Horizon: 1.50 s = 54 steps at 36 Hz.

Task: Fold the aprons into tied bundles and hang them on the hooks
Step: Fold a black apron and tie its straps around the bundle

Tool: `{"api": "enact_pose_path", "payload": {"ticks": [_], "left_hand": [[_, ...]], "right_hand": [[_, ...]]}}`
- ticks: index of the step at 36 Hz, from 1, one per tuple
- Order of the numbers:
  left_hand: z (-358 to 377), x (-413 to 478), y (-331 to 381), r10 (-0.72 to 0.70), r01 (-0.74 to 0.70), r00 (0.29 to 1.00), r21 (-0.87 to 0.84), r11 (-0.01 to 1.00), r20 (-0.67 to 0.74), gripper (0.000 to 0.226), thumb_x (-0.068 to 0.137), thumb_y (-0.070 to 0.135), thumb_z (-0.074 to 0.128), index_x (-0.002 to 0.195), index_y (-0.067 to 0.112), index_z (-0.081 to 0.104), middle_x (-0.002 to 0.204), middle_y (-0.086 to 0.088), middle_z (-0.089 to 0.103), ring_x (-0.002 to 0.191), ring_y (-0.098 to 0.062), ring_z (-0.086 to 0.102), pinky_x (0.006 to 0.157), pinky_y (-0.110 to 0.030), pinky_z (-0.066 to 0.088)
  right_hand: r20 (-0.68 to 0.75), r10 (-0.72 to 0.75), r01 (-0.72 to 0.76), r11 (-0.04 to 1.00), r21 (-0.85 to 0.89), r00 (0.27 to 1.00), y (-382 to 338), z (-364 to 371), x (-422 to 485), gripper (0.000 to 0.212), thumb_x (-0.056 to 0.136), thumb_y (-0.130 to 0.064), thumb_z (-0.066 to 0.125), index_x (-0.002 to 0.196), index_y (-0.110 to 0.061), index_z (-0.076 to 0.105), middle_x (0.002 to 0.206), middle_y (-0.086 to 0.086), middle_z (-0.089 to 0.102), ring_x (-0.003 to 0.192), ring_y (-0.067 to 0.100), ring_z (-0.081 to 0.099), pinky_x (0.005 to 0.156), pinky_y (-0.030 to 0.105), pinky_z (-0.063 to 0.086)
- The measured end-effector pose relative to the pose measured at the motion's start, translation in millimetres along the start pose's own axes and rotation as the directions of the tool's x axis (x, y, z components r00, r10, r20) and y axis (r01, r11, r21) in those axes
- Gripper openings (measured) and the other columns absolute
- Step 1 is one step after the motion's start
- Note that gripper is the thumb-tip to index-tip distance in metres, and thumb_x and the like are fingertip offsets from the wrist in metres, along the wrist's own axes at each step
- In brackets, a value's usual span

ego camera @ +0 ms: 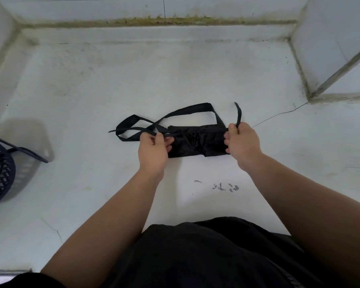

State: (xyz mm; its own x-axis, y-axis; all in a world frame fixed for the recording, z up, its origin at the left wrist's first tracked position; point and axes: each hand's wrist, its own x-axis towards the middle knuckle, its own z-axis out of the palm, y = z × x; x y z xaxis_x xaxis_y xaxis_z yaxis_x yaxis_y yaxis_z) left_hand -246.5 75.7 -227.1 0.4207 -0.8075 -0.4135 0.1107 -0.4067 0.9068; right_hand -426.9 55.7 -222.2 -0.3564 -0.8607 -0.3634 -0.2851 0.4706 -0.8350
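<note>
A black apron [197, 142] lies folded into a narrow flat bundle on the pale floor [175, 80] in the middle of the head view. Its neck loop [187, 110] and a second strap loop [129, 126] sprawl behind it and to its left. My left hand [153, 151] pinches a tie strap at the bundle's left end, and the strap runs taut across the top of the bundle. My right hand [242, 142] pinches the other strap [239, 113] at the right end; its free tip sticks up and away from me.
A dark lattice plastic chair [0, 173] stands at the left edge. White tiled walls [330, 48] close the space at the back and right. A thin crack [279, 115] runs across the floor to the right wall corner. Dark scuff marks [224, 187] lie in front of the bundle.
</note>
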Motion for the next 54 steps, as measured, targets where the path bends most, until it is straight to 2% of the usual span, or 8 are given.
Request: {"api": "enact_pose_path", "payload": {"ticks": [9,15,19,29,34,44,49,54], "left_hand": [[-6.0,2.0,8.8,0.033,-0.052,0.998,0.329,0.943,0.061,0.026,0.097,0.023,0.049,0.074,0.018,0.04,0.07,0.003,0.047,0.064,-0.015,0.043,0.062,-0.027,0.039],[-15.3,13.7,20.7,-0.268,0.307,0.939,-0.171,0.936,0.217,0.005,0.095,0.008,0.051,0.1,0.009,0.053,0.092,-0.012,0.061,0.079,-0.02,0.059,0.067,-0.027,0.051],[-16.9,12.6,35.1,-0.315,0.394,0.911,-0.332,0.857,0.267,0.013,0.092,0.003,0.054,0.104,0.009,0.053,0.077,-0.001,0.059,0.061,-0.006,0.058,0.048,-0.013,0.047],[-2.4,-0.8,52.9,-0.019,0.015,1.0,-0.297,0.955,-0.009,0.015,0.09,0.0,0.052,0.078,0.009,0.046,0.079,-0.004,0.058,0.069,-0.017,0.059,0.059,-0.018,0.051],[0.4,-4.2,53.1,0.265,-0.274,0.947,-0.026,0.961,-0.181,0.009,0.089,0.011,0.056,0.08,0.013,0.057,0.12,-0.013,0.051,0.07,-0.005,0.06,0.062,-0.019,0.055],[6.6,-15.7,47.2,0.086,-0.077,0.996,-0.275,0.958,0.021,0.017,0.095,0.004,0.048,0.08,0.013,0.051,0.088,-0.003,0.062,0.082,-0.013,0.061,0.07,-0.022,0.054],[5.2,-7.4,37.9,-0.032,0.03,0.999,-0.162,0.986,-0.008,0.017,0.095,0.005,0.048,0.081,0.014,0.05,0.072,-0.001,0.049,0.061,-0.007,0.049,0.057,-0.016,0.051],[4.8,-0.9,28.7,-0.133,0.121,0.988,-0.139,0.983,-0.082,0.019,0.097,0.008,0.045,0.079,0.012,0.045,0.076,-0.002,0.048,0.064,-0.008,0.049,0.056,-0.017,0.052]], "right_hand": [[0.093,-0.087,0.115,0.928,-0.354,0.992,-8.8,-8.3,-3.5,0.025,0.103,-0.027,0.029,0.088,-0.008,0.036,0.068,0.001,0.038,0.06,0.019,0.035,0.054,0.029,0.028],[0.18,0.198,-0.21,0.977,0.048,0.963,-16.6,-11.1,1.8,0.02,0.099,-0.027,0.038,0.08,-0.02,0.043,0.094,0.008,0.054,0.08,0.023,0.05,0.061,0.03,0.046],[0.346,0.296,-0.433,0.785,0.442,0.89,-27.7,-13.7,-6.8,0.016,0.101,-0.014,0.042,0.087,-0.016,0.048,0.085,0.002,0.058,0.066,0.015,0.053,0.051,0.024,0.044],[0.324,0.234,-0.399,0.496,0.771,0.917,-64.5,-19.1,-15.1,0.014,0.094,0.004,0.047,0.089,-0.004,0.057,0.06,0.004,0.067,0.055,0.014,0.063,0.05,0.019,0.051],[0.322,0.231,-0.392,0.404,0.826,0.918,-72.7,-21.3,-22.5,0.017,0.091,0.004,0.048,0.083,-0.001,0.062,0.064,0.007,0.068,0.05,0.014,0.061,0.05,0.019,0.052],[0.309,0.22,-0.358,0.238,0.903,0.925,-80.1,-23.8,-21.8,0.024,0.093,0.008,0.042,0.11,0.006,0.058,0.101,0.017,0.064,0.082,0.023,0.066,0.062,0.031,0.06],[0.35,0.207,-0.402,0.326,0.856,0.913,-72.1,-18.2,-20.3,0.032,0.098,0.003,0.041,0.129,0.007,0.046,0.122,0.013,0.051,0.12,0.029,0.053,0.087,0.036,0.053],[0.369,0.119,-0.351,0.662,0.663,0.922,-55.7,-12.0,-22.0,0.018,0.087,0.011,0.053,0.104,0.007,0.058,0.106,0.016,0.059,0.098,0.022,0.062,0.094,0.034,0.051]]}}
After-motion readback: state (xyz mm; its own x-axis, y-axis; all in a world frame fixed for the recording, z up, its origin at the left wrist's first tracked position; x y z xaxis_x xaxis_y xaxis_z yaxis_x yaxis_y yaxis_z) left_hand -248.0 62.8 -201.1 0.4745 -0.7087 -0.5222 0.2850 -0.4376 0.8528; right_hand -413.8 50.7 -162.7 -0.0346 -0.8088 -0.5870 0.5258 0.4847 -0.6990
